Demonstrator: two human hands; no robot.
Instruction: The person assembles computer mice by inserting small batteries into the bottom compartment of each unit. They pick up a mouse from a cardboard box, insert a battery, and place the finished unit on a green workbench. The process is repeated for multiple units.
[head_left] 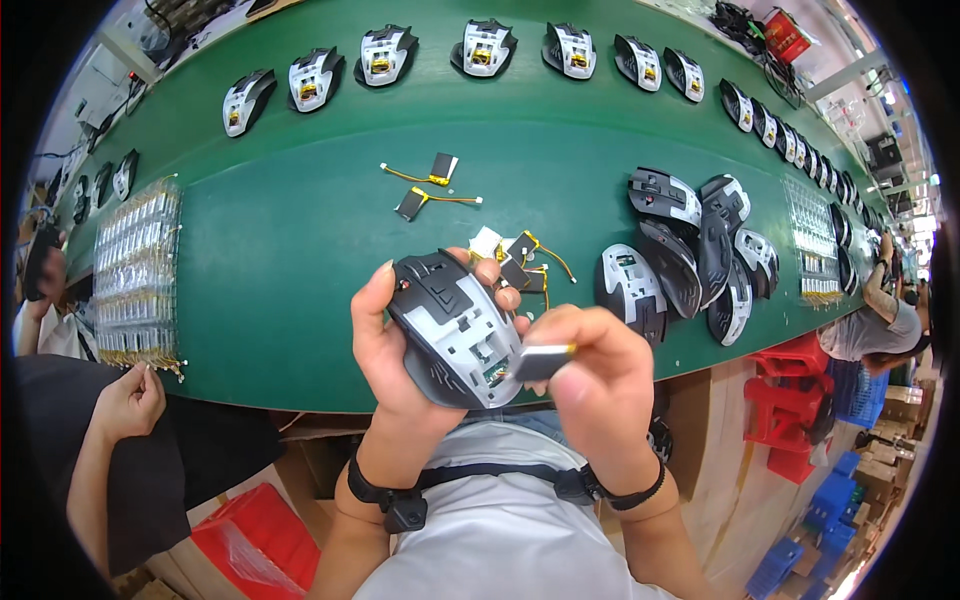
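Note:
My left hand (382, 360) is wrapped round a black-and-silver computer mouse (462, 325), held tilted over the table's near edge. An opening in its shell shows a green circuit board. Pinched between thumb and fingers of my right hand (605, 375) is a small flat battery (541, 363) with yellow tape at one end. It is beside the mouse's opening, slightly blurred; I cannot tell whether it touches the shell. Beyond the mouse lies a small heap of batteries (514, 272) with wires, partly hidden by my left fingers. Farther off are two loose batteries, an upper one (443, 168) and a lower one (411, 204).
On the green table (290, 260), a pile of mice (685, 240) is at right and a row of mice (484, 48) runs along the back. Clear trays of batteries (138, 270) are at left. Another person's hand (130, 402) is nearby. Red stools (790, 395) stand on the right.

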